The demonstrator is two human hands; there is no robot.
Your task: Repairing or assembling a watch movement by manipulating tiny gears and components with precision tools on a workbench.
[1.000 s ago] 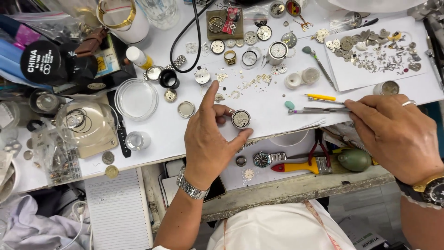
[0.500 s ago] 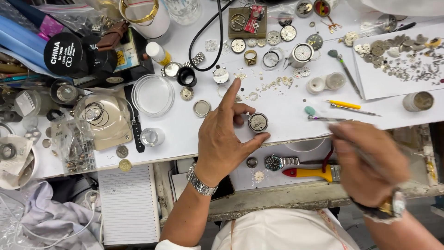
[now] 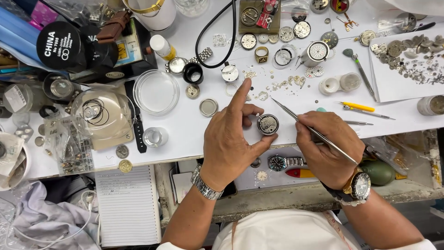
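Note:
My left hand (image 3: 231, 139) pinches a small round watch movement (image 3: 268, 124) between thumb and middle finger on the white worktop (image 3: 185, 129), with the index finger stretched up and away. My right hand (image 3: 329, 148) grips slim steel tweezers (image 3: 296, 116), whose tips point up-left just above the movement. Both wrists wear metal watches.
Watch parts, dials and cases lie scattered along the back of the worktop. A clear round dish (image 3: 156, 91), a glass dome (image 3: 99, 113), a black jar (image 3: 59, 45), a yellow screwdriver (image 3: 357, 106), a steel wristwatch (image 3: 283, 162) in the open drawer and a lined notepad (image 3: 127, 203) surround me.
My right hand has picked up the tweezers from the right side and brought them left, close to the movement. My left hand has kept its hold on the movement.

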